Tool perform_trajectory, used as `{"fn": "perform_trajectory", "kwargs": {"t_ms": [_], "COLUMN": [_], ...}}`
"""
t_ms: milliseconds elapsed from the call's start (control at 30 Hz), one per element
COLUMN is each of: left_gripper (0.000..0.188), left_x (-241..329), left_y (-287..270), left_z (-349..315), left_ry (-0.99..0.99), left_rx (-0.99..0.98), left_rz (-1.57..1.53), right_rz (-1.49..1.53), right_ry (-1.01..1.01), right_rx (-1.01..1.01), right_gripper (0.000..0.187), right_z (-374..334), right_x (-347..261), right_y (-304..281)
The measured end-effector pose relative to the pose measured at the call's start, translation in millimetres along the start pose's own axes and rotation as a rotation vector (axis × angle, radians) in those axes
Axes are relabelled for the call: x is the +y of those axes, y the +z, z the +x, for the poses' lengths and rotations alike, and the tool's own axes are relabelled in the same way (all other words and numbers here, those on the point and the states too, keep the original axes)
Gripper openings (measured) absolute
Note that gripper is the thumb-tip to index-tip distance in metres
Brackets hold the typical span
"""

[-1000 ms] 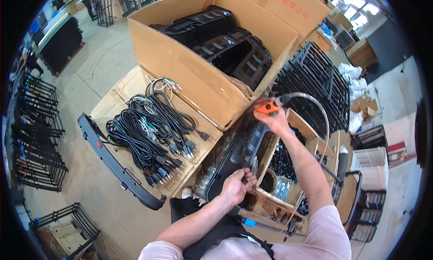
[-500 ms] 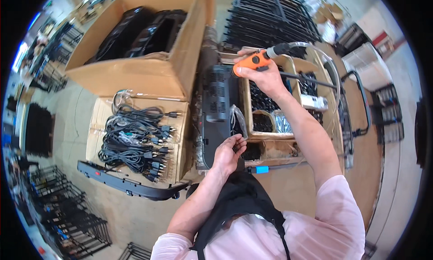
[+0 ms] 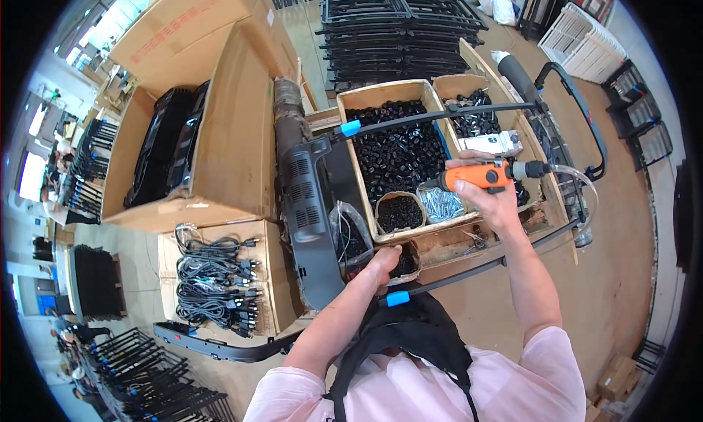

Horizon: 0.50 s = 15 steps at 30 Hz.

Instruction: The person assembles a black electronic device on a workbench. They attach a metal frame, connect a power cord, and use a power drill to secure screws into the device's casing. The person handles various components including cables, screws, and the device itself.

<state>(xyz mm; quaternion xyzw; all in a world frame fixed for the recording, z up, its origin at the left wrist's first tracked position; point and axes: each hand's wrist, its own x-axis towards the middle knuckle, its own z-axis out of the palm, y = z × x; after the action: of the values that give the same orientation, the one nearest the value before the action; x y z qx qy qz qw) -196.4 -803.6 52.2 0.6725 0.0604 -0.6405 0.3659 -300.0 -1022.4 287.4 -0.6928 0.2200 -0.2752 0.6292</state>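
My right hand (image 3: 489, 195) grips an orange power screwdriver (image 3: 472, 177) with a clear hose trailing from its rear, held over the wooden tray (image 3: 381, 92) of small black parts. My left hand (image 3: 382, 263) reaches into a small round container (image 3: 407, 264) of dark parts at the tray's near edge; its fingers are curled and whatever they hold is hidden. A long black plastic panel (image 3: 311, 210) with vent slots lies just left of the tray, next to a clear plastic bag (image 3: 350, 232).
A large open cardboard box (image 3: 220, 129) with black panels stands at left. A flat carton of black cables (image 3: 216, 283) lies below it. Stacked black wire racks (image 3: 395, 19) fill the far side. Another black panel (image 3: 220, 345) lies on the floor.
The view has swung round. My right hand with the screwdriver has come nearer, over the tray. My left hand has left the black panel and gone into the small container.
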Motion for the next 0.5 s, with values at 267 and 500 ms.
{"fn": "perform_trajectory", "kwargs": {"t_ms": [267,500], "left_gripper": [0.040,0.038], "left_x": [76,173], "left_y": [5,-19], "left_z": [-2,127], "left_ry": [0.266,0.748], "left_rx": [-0.054,0.697], "left_rz": [0.249,0.936], "right_rz": [0.087,0.214], "right_ry": [0.109,0.252], "right_rx": [0.076,0.083], "right_gripper": [0.059,0.056], "right_z": [12,27], "right_x": [59,111], "right_y": [-74,-88]}}
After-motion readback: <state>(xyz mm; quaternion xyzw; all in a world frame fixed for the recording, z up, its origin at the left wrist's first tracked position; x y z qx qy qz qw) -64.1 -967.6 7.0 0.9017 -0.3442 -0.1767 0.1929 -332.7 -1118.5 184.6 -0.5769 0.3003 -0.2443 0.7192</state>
